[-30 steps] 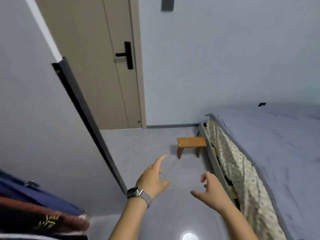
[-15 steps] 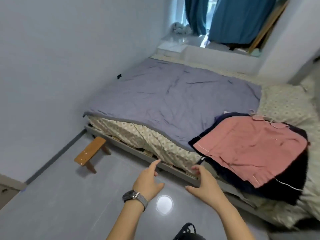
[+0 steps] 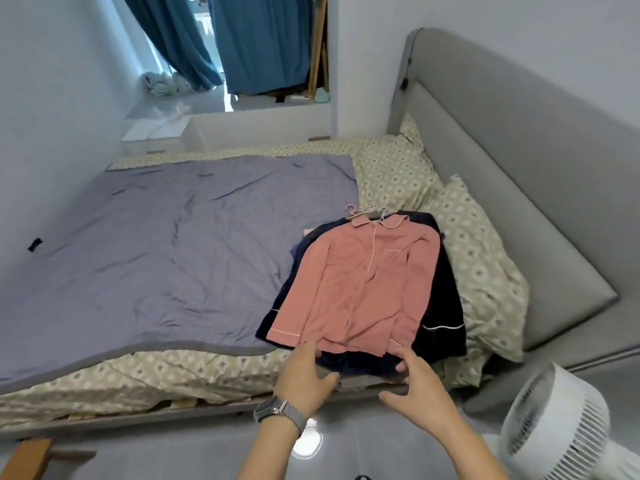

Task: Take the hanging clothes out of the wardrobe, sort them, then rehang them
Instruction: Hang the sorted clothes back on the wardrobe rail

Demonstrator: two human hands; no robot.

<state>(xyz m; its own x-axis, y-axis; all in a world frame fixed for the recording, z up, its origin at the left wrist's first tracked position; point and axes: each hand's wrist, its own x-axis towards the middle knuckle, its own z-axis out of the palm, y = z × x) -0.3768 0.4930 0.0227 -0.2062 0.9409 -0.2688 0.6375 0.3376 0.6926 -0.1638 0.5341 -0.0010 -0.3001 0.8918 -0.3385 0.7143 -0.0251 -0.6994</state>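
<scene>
A pink pyjama shirt (image 3: 363,289) lies flat on top of a dark navy garment (image 3: 443,306) on the bed (image 3: 138,372), both on hangers whose hooks (image 3: 367,211) stick out at the collar end. My left hand (image 3: 304,375), with a watch on the wrist, reaches out at the pile's near hem, fingers straight, holding nothing. My right hand (image 3: 422,389) hovers at the near right corner of the pile with fingers spread and loosely bent, empty. The wardrobe is out of view.
A lilac blanket (image 3: 156,254) covers the left of the bed. Patterned pillows (image 3: 485,265) lean on the grey headboard (image 3: 519,168). A white fan (image 3: 561,431) stands on the floor at the right. A wooden stool (image 3: 27,459) sits at the bottom left.
The view has swung right from the door and wardrobe to the bed. Both empty hands have come forward to the near edge of the clothes pile.
</scene>
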